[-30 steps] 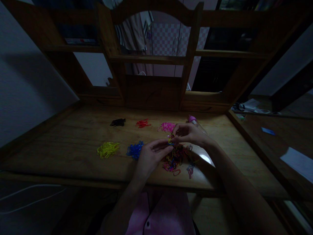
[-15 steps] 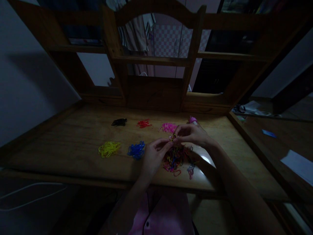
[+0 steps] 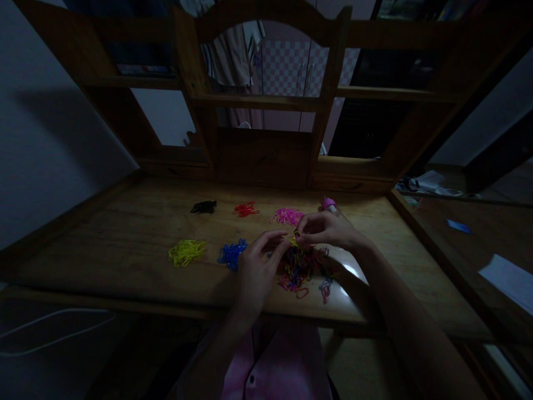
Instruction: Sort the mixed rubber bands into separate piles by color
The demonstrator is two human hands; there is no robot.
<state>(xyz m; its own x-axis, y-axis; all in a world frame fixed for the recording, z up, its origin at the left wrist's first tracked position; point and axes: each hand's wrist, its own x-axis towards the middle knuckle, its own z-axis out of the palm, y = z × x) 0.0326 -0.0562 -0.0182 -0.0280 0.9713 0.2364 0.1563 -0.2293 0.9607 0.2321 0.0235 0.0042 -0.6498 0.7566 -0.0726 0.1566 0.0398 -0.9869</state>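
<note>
You are pinching a yellow rubber band (image 3: 293, 242) with your left hand (image 3: 259, 265) and right hand (image 3: 327, 229), thumbs and fingertips nearly closed, at the far edge of the mixed-colour band pile (image 3: 298, 273), a slipping grip risking its dropping into the tangle

Reaching in from seven o'clock with the bare left forearm (image 3: 226, 341) and from four with the bare right forearm (image 3: 400, 298). Pointing the curled left hand (image 3: 257, 264) toward one o'clock, the arched right hand (image 3: 331, 229) toward nine, both pinched at the tips, nearly meeting.
</note>
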